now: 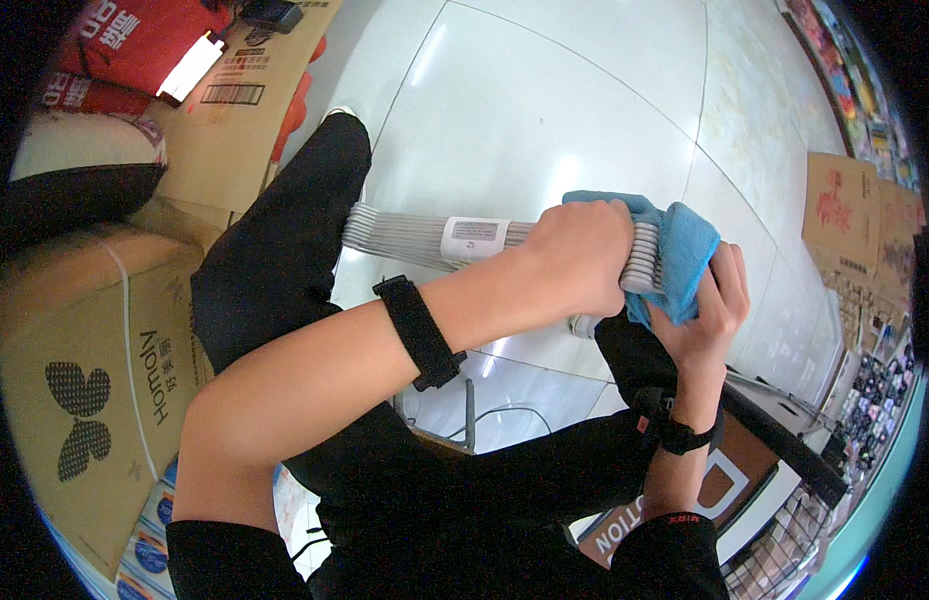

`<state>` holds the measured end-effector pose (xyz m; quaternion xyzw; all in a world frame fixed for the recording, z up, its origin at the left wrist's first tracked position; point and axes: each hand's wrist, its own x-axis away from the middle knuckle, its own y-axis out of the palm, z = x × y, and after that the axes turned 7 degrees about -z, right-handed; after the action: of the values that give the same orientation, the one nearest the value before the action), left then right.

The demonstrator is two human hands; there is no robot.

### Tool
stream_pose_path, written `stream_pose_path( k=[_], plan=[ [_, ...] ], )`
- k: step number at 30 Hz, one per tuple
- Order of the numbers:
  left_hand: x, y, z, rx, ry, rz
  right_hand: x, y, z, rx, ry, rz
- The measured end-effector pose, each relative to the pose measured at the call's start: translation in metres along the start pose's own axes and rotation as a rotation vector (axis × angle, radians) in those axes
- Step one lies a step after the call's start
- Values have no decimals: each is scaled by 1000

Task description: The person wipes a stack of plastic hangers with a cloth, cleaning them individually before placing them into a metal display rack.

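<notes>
A stack of nested grey bars with rounded ends, which look like clothes hangers (404,238), lies across the middle of the view. A white paper band (473,238) with writing wraps it. My left hand (584,255) is closed around the stack near its right end, its fingertips hidden. My right hand (708,307) holds a blue cloth (688,255) against that end, with its fingers partly behind the cloth. Part of the cloth also shows beyond my left hand. Both wrists wear black straps.
Cardboard boxes (81,360) stand at the left, with red packages (126,45) at the upper left. My legs in black trousers are either side of the stack. A wire basket (779,547) is at the lower right, and more cartons (839,210) and stocked shelves line the right. Pale floor tiles (539,120) lie ahead.
</notes>
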<state>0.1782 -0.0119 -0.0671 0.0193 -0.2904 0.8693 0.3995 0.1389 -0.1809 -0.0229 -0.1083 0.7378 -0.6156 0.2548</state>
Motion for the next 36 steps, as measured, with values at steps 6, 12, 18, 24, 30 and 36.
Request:
stream_pose_path(
  k=[6,12,18,24,30,36],
  plan=[
    [-2,0,1,2,5,-21,3,3,4,-16,-30,50],
    [0,-5,2,0,-7,-18,5,5,9,-56,-95,41],
    [1,-8,-1,9,8,29,4,1,11,-242,-8,-38],
    [-2,-5,-1,48,27,124,3,-4,13,-484,131,16],
    [-5,-5,4,107,97,161,47,-1,43,-894,574,241],
    [-7,-5,11,98,116,163,62,-4,76,-1107,678,606]
  ],
)
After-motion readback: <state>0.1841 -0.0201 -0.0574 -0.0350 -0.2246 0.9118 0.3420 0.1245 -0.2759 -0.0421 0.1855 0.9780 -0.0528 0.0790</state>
